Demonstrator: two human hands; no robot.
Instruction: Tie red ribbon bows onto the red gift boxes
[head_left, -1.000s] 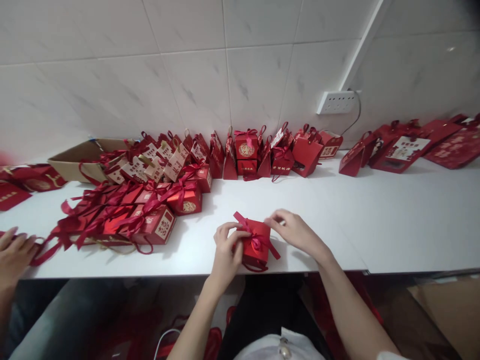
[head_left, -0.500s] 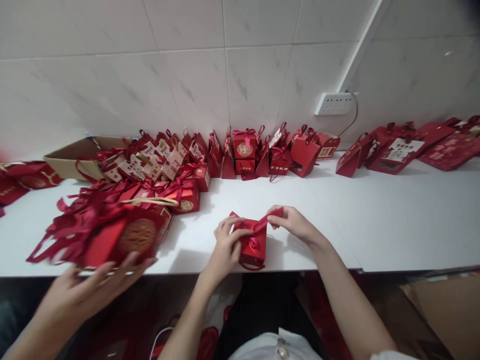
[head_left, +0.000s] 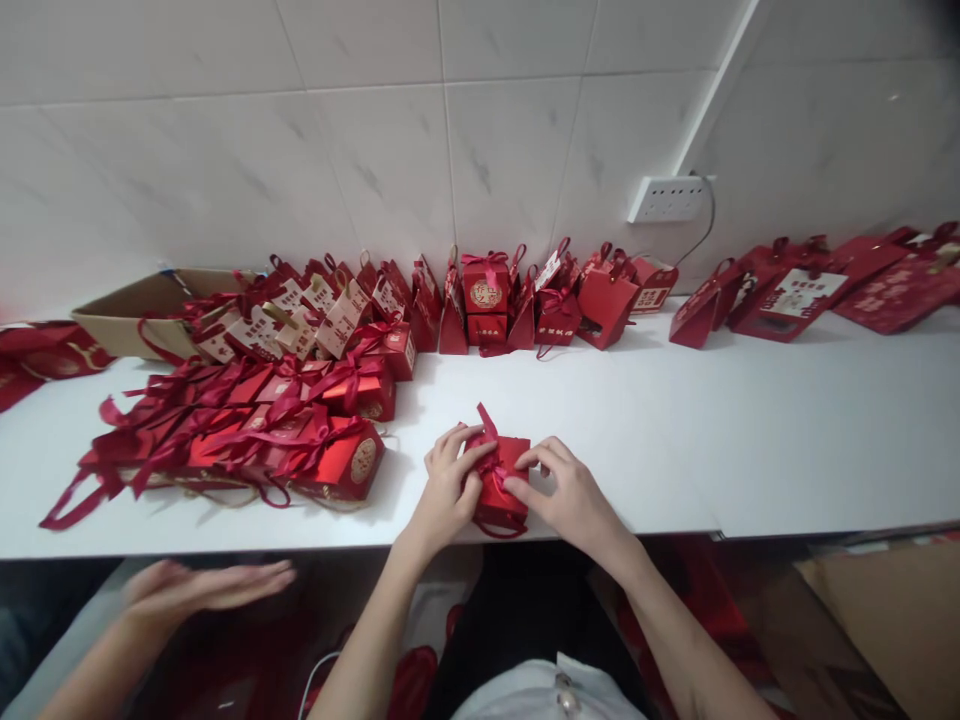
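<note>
A small red gift box (head_left: pixel 511 512) stands near the front edge of the white table, with a dark red ribbon (head_left: pixel 487 420) tied over its top. From the left, my left hand (head_left: pixel 448 490) has its fingers closed on the ribbon, one end of which sticks up past the fingertips. My right hand (head_left: pixel 574 500) pinches at the bow from the right, thumb and forefinger at the ribbon. The fingers partly hide the knot. A cord handle loops out at the box's front.
Rows of ribboned red boxes (head_left: pixel 352 455) lie to the left. A co-worker's hand (head_left: pixel 202 588) is below the table edge there. Along the tiled wall stand more red boxes (head_left: pixel 606 305), a cardboard box (head_left: pixel 135 325) and a white power strip (head_left: pixel 670 198).
My right hand has moved left and down from the stretched ribbon end to the bow. The co-worker has set down a red box in the left rows and drawn the hand back.
</note>
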